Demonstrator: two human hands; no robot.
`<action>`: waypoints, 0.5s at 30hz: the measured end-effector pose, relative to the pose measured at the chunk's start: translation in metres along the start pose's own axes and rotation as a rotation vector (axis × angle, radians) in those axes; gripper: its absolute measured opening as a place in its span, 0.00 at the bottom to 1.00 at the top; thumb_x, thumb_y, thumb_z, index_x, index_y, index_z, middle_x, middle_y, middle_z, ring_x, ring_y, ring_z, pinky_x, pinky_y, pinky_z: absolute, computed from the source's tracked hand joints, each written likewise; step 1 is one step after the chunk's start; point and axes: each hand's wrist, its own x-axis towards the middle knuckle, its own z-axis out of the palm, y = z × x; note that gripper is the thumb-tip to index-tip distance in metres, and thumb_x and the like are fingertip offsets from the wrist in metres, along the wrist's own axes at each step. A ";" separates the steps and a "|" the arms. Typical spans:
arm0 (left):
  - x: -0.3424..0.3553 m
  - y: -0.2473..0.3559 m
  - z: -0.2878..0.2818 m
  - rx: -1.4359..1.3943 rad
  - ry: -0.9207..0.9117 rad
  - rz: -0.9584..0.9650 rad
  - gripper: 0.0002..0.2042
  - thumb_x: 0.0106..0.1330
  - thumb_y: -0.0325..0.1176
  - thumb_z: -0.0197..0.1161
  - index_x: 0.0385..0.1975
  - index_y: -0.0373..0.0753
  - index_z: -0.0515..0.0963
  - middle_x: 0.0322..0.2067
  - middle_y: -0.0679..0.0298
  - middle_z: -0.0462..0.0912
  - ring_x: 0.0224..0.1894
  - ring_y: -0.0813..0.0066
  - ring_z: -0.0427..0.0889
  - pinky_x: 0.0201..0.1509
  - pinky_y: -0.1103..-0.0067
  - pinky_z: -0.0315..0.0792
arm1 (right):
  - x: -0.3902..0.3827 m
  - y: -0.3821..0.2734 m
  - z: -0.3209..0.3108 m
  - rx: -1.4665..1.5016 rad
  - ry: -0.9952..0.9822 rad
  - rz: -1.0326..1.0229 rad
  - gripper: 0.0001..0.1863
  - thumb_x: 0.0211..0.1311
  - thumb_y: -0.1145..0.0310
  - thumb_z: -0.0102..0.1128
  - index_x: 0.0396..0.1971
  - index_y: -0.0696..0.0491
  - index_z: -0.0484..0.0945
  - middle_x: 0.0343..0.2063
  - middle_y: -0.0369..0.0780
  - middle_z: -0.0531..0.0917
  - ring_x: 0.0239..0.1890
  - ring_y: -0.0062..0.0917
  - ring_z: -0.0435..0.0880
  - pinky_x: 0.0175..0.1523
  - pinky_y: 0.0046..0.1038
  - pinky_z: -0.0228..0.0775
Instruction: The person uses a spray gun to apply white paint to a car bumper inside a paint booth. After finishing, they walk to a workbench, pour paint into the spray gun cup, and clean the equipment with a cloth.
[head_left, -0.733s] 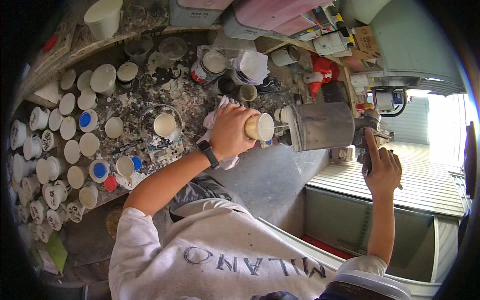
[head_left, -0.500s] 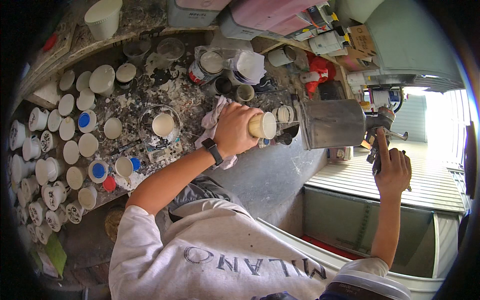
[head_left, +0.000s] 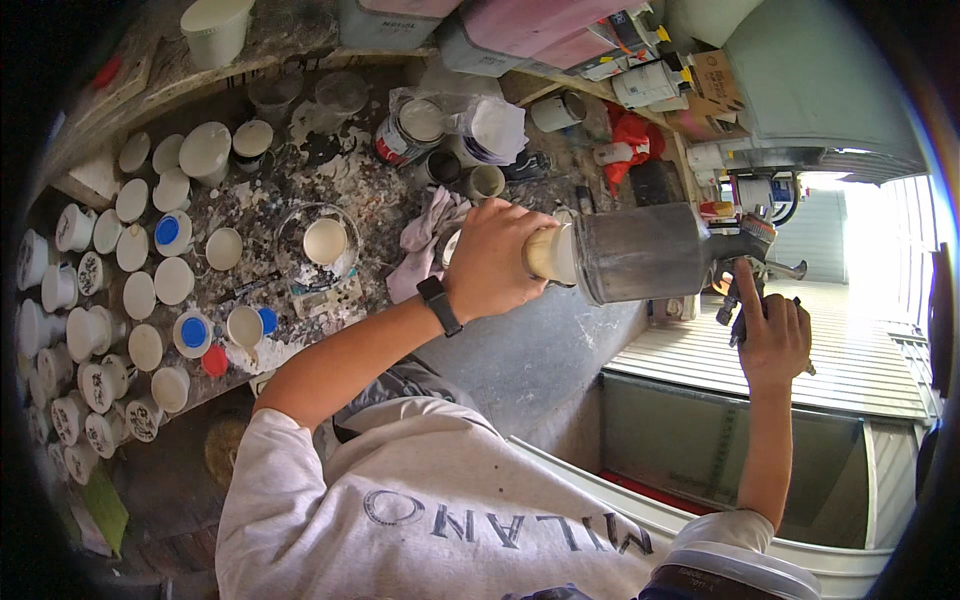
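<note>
The person's left hand (head_left: 497, 262) is clamped around a small cream-coloured round cup (head_left: 545, 252), fingers wrapped over its side. The cup lies tipped on its side in the view, its white rim turned right toward the left end of a large, smoky-grey translucent cylinder cup (head_left: 642, 255). Rim and cylinder end overlap here; whether they touch, I cannot tell. The cylinder joins a dark metal spray gun (head_left: 735, 247) at its right end. The right hand (head_left: 776, 335) grips the gun from below, its index finger stretched up along the metal and the other fingers curled in.

Both vessels stand out past the near edge of the paint-spattered workbench (head_left: 262, 225), with smooth grey floor (head_left: 520, 355) showing below them. That floor gives room under the left hand, down to the light grey T-shirt (head_left: 420, 480). To the right, a pale ribbed panel (head_left: 850, 350) lies behind the right hand.

Tighter room lies on the bench side: a pale pinkish rag (head_left: 418, 240) is just left of the left hand, and a small grey-rimmed pot (head_left: 485, 182) stands just above it. Round white-lidded tubs (head_left: 140, 295) crowd the bench's left end, well apart from both hands.
</note>
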 end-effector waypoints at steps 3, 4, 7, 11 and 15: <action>-0.003 0.006 -0.005 -0.024 0.011 -0.007 0.32 0.41 0.36 0.79 0.52 0.44 0.79 0.46 0.62 0.83 0.56 0.57 0.74 0.64 0.64 0.64 | 0.000 -0.007 0.005 0.021 -0.004 0.002 0.33 0.65 0.71 0.59 0.70 0.30 0.72 0.20 0.29 0.65 0.21 0.18 0.68 0.33 0.29 0.66; -0.003 0.006 -0.006 -0.035 0.014 -0.006 0.32 0.41 0.37 0.79 0.52 0.43 0.79 0.47 0.61 0.82 0.57 0.57 0.74 0.64 0.64 0.63 | -0.001 -0.009 0.007 0.026 0.002 0.001 0.33 0.66 0.71 0.58 0.70 0.30 0.72 0.20 0.29 0.65 0.21 0.18 0.69 0.33 0.29 0.67; -0.004 0.006 -0.008 -0.028 -0.008 -0.026 0.33 0.40 0.36 0.80 0.52 0.41 0.79 0.46 0.60 0.82 0.57 0.57 0.74 0.65 0.63 0.63 | -0.001 -0.011 0.012 0.029 0.001 0.003 0.32 0.69 0.71 0.55 0.70 0.29 0.71 0.21 0.29 0.67 0.22 0.18 0.71 0.33 0.28 0.67; -0.003 0.004 -0.010 -0.018 0.003 -0.032 0.33 0.39 0.35 0.81 0.51 0.43 0.79 0.46 0.61 0.82 0.56 0.57 0.74 0.64 0.63 0.64 | -0.001 -0.013 0.016 0.031 0.013 -0.003 0.31 0.70 0.71 0.54 0.71 0.30 0.71 0.22 0.29 0.69 0.23 0.18 0.72 0.34 0.28 0.68; -0.001 0.003 -0.012 0.018 0.033 -0.019 0.31 0.40 0.34 0.80 0.50 0.46 0.80 0.46 0.64 0.83 0.54 0.58 0.75 0.62 0.64 0.65 | 0.004 -0.016 0.018 0.037 0.011 0.010 0.31 0.69 0.70 0.54 0.70 0.29 0.71 0.23 0.30 0.69 0.23 0.18 0.72 0.34 0.28 0.68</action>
